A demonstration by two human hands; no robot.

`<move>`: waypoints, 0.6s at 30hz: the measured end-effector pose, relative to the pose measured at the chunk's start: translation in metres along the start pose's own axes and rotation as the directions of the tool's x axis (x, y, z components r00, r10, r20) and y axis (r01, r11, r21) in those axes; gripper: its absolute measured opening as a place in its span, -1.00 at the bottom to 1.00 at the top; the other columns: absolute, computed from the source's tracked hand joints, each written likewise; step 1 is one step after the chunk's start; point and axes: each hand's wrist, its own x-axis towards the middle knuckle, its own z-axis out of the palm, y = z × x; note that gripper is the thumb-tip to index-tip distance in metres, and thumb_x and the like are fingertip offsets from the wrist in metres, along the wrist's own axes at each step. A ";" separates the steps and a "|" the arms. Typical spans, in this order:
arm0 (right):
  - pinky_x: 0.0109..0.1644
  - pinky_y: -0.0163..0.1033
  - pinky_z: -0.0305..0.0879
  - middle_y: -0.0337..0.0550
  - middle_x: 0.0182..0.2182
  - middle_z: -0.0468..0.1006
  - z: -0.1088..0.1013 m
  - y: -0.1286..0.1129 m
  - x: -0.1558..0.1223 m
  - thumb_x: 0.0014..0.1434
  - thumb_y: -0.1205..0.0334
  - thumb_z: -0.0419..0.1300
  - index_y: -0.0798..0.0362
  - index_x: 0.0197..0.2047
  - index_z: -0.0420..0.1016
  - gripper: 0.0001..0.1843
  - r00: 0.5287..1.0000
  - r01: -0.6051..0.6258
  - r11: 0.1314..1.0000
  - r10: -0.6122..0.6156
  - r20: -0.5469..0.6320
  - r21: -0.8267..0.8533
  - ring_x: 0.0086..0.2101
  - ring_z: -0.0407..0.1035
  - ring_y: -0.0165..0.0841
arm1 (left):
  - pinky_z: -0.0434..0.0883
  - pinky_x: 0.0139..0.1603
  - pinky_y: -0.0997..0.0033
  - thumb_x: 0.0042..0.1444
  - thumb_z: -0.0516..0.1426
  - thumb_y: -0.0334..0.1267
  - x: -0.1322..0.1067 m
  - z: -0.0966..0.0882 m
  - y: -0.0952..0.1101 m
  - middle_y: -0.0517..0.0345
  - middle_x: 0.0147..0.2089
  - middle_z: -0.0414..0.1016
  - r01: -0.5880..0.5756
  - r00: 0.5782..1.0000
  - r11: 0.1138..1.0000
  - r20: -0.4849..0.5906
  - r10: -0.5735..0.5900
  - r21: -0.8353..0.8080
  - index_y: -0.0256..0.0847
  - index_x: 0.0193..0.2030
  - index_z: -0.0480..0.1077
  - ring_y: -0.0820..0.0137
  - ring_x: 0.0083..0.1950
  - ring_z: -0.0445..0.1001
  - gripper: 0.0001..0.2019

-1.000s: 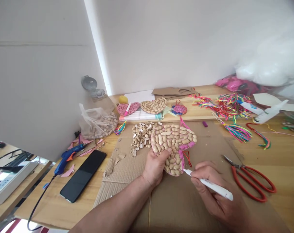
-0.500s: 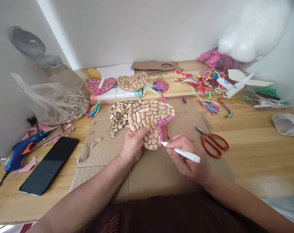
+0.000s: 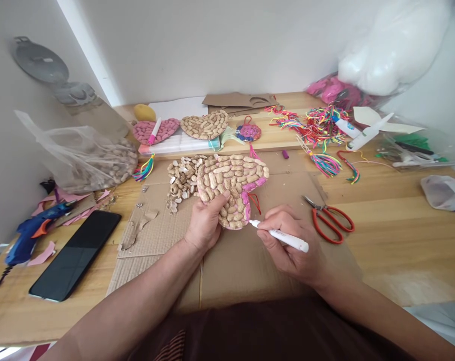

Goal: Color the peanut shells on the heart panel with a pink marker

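My left hand [image 3: 204, 223] grips the lower left edge of a heart-shaped board covered in peanut shells [image 3: 233, 185], tilted up off the cardboard sheet [image 3: 242, 260]. Part of the heart's right edge is coloured pink, and a red loop hangs from it. My right hand [image 3: 291, 245] is closed round a white marker [image 3: 283, 236], whose tip touches the heart's lower point. A pile of loose peanut shells [image 3: 180, 183] lies just left of the heart.
Red-handled scissors [image 3: 330, 220] lie right of my right hand. A black phone [image 3: 77, 255] and blue glue gun [image 3: 27, 233] sit at left, near a plastic bag of peanuts [image 3: 95, 160]. Two finished hearts [image 3: 206, 125], coloured tassels [image 3: 317, 133] and cardboard scraps fill the back.
My head turned right and down between the earliest frame and the later ones. The heart has tilted slightly and the marker tip has stayed at its lower point.
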 end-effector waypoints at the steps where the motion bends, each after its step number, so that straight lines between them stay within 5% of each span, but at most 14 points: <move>1: -0.16 -0.12 0.40 -0.19 -0.40 0.52 0.000 0.000 0.000 0.30 0.38 0.18 -0.01 -0.16 0.41 -0.91 1.000 -0.001 1.000 0.001 -0.008 0.009 -0.29 0.45 -0.27 | 0.56 0.10 0.08 -0.04 0.41 -0.20 0.000 0.000 0.000 -0.08 0.08 0.65 0.000 1.000 1.000 -0.003 0.000 0.000 -0.20 0.12 0.51 0.06 0.08 0.63 -0.46; 18: -0.16 -0.11 0.41 -0.19 -0.37 0.52 0.000 -0.001 -0.001 0.30 0.38 0.20 0.00 -0.15 0.40 -0.89 1.000 -0.002 0.999 0.002 -0.010 0.046 -0.26 0.44 -0.27 | 0.57 0.07 0.08 -0.01 0.40 -0.19 -0.001 -0.001 -0.003 -0.07 0.07 0.65 -0.049 0.998 0.999 0.050 0.048 0.014 -0.19 0.18 0.48 0.06 0.07 0.63 -0.42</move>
